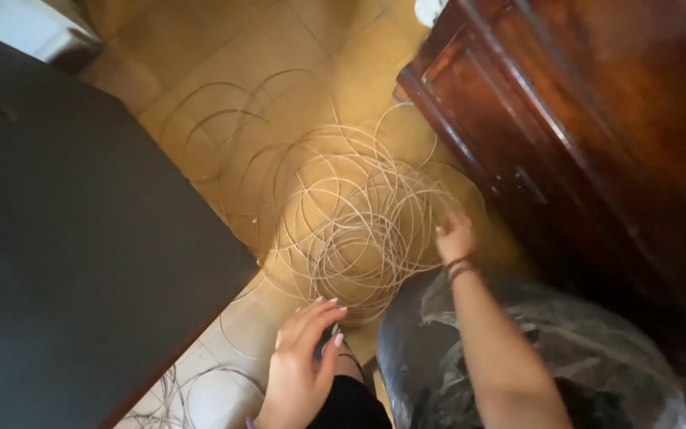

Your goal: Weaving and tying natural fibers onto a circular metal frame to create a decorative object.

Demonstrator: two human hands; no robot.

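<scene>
Left hand (pixel 299 361): grip open, fingers spread, at the coil's near edge, holding nothing.
Right hand (pixel 456 237): grip half-curled on strands at the tangle's right side.
Wire coil (pixel 351 222): thin, pale loops, loosely tangled, on tiled floor (pixel 224 48).
Dark worktop (pixel 65 238): left.
Wooden cabinet (pixel 597 119): right.

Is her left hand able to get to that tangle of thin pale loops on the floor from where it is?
Probably yes. The left hand hovers open just at the near edge of the tangle of loops on the tiled floor, with nothing between them. The right hand is already at the coils' far side.
</scene>
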